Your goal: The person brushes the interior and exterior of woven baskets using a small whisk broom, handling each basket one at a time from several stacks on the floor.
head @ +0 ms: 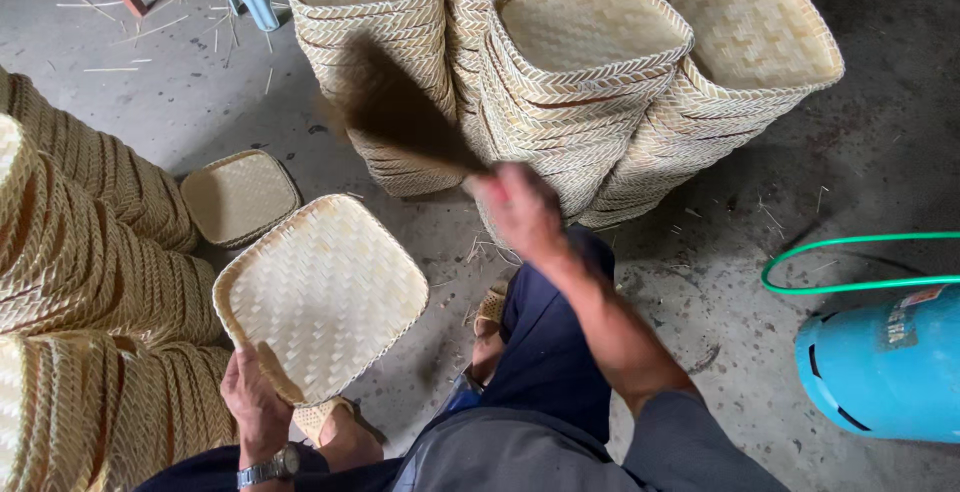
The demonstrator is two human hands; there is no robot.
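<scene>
Left hand (255, 402) clamped on near rim of woven tray (320, 297), tray tilted up, hollow side facing camera. Smaller tray (238, 195) on floor beyond that grip. Right hand (520, 210) fisted round blurred dark brush (400, 112), bristles up-left of grip, before stacked baskets (590, 82). Blue cylinder (885, 362) far right.

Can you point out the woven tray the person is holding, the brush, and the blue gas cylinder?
woven tray (325, 292), head view, middle of its woven bottom.
brush (395, 112), head view, blurred dark bristles.
blue gas cylinder (890, 367), head view, its side.
</scene>
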